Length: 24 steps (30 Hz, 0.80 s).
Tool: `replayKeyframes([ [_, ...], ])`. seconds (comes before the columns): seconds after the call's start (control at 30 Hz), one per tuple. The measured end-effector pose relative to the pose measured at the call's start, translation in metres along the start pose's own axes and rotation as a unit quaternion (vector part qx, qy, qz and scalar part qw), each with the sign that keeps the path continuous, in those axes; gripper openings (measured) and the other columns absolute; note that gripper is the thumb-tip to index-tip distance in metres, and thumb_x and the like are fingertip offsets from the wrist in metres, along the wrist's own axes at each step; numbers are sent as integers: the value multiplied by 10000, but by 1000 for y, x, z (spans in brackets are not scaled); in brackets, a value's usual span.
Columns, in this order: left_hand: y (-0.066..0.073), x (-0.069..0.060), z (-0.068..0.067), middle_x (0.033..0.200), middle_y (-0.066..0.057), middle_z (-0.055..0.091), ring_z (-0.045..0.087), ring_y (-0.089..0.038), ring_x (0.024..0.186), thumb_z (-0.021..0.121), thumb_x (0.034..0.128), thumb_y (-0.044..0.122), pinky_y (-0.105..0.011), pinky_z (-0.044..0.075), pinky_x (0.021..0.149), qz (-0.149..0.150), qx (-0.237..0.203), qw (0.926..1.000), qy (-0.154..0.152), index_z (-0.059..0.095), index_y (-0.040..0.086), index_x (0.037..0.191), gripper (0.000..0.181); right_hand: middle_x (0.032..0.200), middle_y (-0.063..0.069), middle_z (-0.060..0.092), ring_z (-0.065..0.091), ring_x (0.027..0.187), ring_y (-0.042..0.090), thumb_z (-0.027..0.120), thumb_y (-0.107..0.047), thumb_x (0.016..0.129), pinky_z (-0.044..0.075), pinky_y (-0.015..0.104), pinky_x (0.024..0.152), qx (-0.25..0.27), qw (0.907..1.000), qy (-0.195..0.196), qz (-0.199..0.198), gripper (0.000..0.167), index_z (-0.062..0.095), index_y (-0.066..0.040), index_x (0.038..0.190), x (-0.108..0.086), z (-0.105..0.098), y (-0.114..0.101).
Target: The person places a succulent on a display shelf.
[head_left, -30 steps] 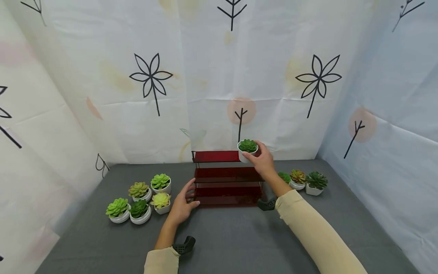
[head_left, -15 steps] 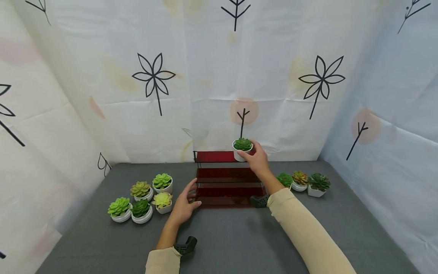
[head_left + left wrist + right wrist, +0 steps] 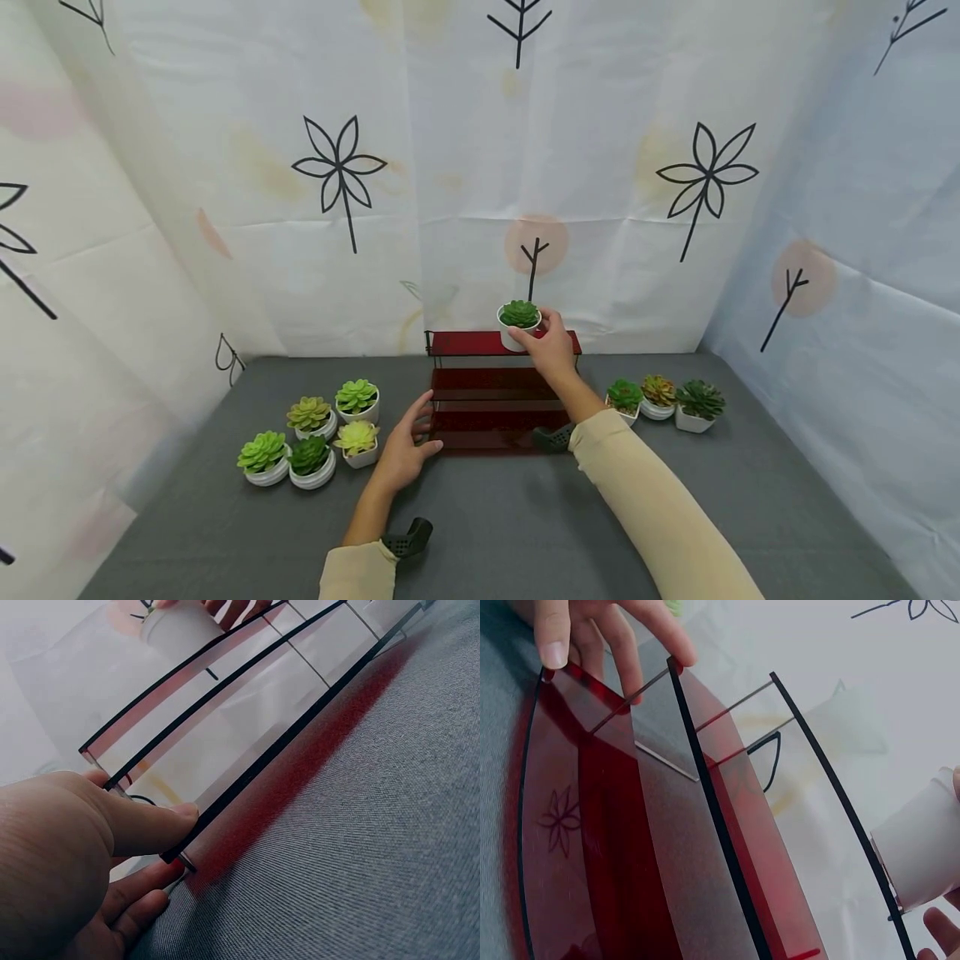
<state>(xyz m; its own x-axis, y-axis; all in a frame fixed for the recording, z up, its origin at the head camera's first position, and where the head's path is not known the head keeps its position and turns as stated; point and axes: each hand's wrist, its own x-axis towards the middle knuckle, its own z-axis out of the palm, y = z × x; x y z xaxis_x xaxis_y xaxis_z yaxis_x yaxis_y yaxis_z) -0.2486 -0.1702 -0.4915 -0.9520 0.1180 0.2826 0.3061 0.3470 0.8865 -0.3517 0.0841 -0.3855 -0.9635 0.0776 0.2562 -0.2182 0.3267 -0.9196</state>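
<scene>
A three-tier translucent red display shelf [image 3: 495, 383] with black edges stands at the back of the table. My right hand [image 3: 552, 350] grips a white pot holding a dark green succulent [image 3: 519, 315] at the top tier. In the right wrist view, the white pot [image 3: 922, 844] overlaps the top tier's edge; whether its base rests there I cannot tell. At the shelf's left end is my left hand [image 3: 405, 446], its fingers spread. The left wrist view has the thumb [image 3: 176, 817] against the bottom tier's edge, with other fingers beside the frame.
Left of the shelf several potted succulents [image 3: 309, 457] stand grouped on the grey tabletop [image 3: 480, 533]. To the right are a green succulent [image 3: 624, 396], an orange-tinged one [image 3: 658, 392] and a dark green one [image 3: 699, 402]. Patterned white cloth [image 3: 465, 167] hangs behind.
My right hand has moved the potted succulent leftward along the top tier, toward its middle. My left hand has stayed at the shelf's left end.
</scene>
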Motion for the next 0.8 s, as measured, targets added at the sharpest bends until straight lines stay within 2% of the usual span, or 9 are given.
replayKeyframes([
  [0.43,-1,-1,-1,1394,-211,469,528,-393,1171,683,846,-96,-562,391,974,-136,32,9999,3,335,167,1523,806,1436,140,484,431,1301,280,735,-431,855,354,495,1044,-329,9991,199,174,727,414,-92,1412,-1,11,-2],
  [0.67,-1,0,-1,1389,-227,464,530,-409,1163,684,845,-96,-567,400,961,-14,18,10000,-85,332,145,1523,800,1469,158,419,330,1360,336,754,-348,853,273,546,1076,-112,9996,258,-77,871,260,-80,1518,-3,8,2],
  [0.8,-1,0,-1,1391,-221,466,532,-406,1164,683,843,-101,-564,399,963,-43,12,9999,-90,330,140,1524,804,1479,156,394,300,1376,331,756,-339,855,283,545,1077,32,9997,167,-178,895,226,-80,1529,-5,4,2],
])
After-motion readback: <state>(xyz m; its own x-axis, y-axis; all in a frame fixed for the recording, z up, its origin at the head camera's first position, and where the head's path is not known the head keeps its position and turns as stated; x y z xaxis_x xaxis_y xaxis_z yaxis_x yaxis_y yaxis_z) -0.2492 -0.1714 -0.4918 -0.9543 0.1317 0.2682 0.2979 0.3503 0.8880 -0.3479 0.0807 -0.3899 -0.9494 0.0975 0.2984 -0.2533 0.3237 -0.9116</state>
